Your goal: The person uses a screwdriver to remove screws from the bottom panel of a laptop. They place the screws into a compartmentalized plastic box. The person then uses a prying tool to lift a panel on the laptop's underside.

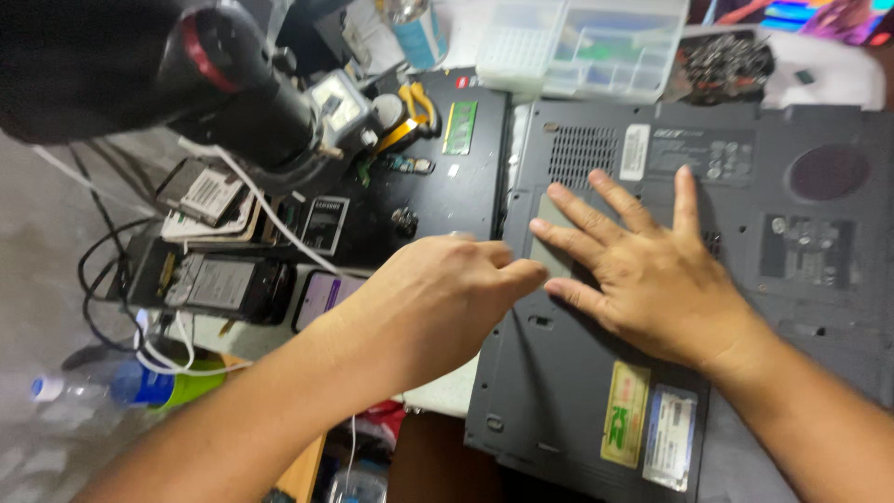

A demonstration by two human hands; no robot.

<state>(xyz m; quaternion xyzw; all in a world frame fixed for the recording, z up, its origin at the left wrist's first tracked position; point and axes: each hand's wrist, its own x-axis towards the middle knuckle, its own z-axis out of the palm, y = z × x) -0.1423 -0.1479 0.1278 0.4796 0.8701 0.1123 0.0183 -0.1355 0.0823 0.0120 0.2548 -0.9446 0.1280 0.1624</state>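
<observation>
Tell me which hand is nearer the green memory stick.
Left. The left hand sits at the laptop's left edge, below the memory stick; the right hand lies flat on the laptop base, farther right.

An electronics repair workshop: a grey laptop (pixel 708 279) lies bottom-up on a crowded desk (pixel 438 391), beside a loose memory module (pixel 459 127), phone batteries (pixel 223 284), a clear plastic parts organiser (pixel 596 47), a tray of screws (pixel 722 65) and tangled cables (pixel 102 270).

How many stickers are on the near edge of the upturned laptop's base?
2: a yellow-green sticker and, just right of it, a blue-white sticker, both on the laptop below the right hand. The arms may hide others.
</observation>
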